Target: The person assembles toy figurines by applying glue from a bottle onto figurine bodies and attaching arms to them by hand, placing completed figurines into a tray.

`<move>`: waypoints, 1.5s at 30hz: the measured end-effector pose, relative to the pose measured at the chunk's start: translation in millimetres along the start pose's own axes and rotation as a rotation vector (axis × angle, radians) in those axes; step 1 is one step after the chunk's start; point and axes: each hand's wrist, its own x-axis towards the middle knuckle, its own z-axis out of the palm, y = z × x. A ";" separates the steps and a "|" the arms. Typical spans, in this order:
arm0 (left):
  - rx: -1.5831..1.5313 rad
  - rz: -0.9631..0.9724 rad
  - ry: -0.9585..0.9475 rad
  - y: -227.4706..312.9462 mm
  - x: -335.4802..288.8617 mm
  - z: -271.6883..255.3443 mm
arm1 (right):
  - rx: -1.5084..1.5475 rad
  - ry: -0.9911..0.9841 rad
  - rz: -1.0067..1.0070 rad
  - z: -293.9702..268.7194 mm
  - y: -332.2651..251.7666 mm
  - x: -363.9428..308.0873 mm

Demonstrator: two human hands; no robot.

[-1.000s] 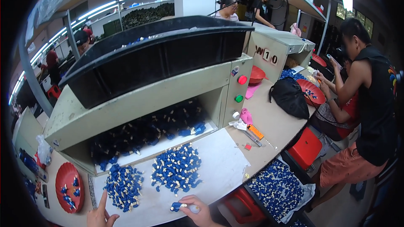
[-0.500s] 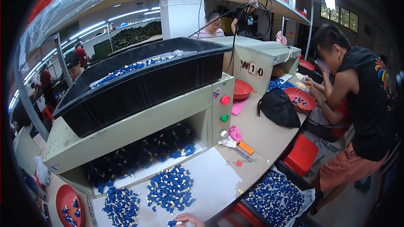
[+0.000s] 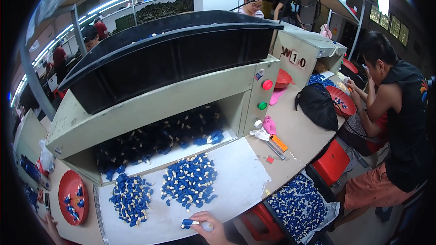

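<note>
My right hand [image 3: 213, 231] is closed near the front edge of the white sheet [image 3: 240, 163]. Its fingertips pinch a small blue piece with a cream tip [image 3: 187, 223]. A whitish, rounded, translucent thing [image 3: 207, 227] also shows within that hand; its kind is unclear. Far to the left, my left hand [image 3: 50, 227] is partly in view, fingers apart, beside a red scalloped plate [image 3: 68, 179] holding a few blue-and-cream pieces. Two piles of such pieces lie on the sheet, a left pile [image 3: 131, 199] and a right pile [image 3: 190, 180].
Behind the sheet stands a pale machine [image 3: 181, 95] with more pieces in its opening and a black tray [image 3: 172, 58] on top. An orange box cutter [image 3: 278, 143] and pink cloth [image 3: 269, 125] lie right. A lined tray of pieces [image 3: 299, 206] sits lower right, near a person [image 3: 395, 108].
The view has tilted down and shifted left. My right hand, still holding the blue piece, shows more fully over the sheet, and my left hand has come into view by the plate.
</note>
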 end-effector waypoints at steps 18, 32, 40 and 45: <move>-0.818 0.620 0.616 -9.7 -54.5 24.9 | -0.282 0.319 0.103 26.8 -18.3 -3.8; -0.752 0.704 -1.047 -55.3 -120.5 160.9 | -0.361 0.035 0.043 59.8 -28.7 -19.2; -0.676 0.335 -1.085 -64.3 -130.1 182.0 | -0.321 -0.049 0.135 71.1 -14.3 -0.9; -1.009 -0.128 -1.263 -80.9 -138.9 206.3 | -0.368 -0.115 0.209 63.7 -18.6 5.5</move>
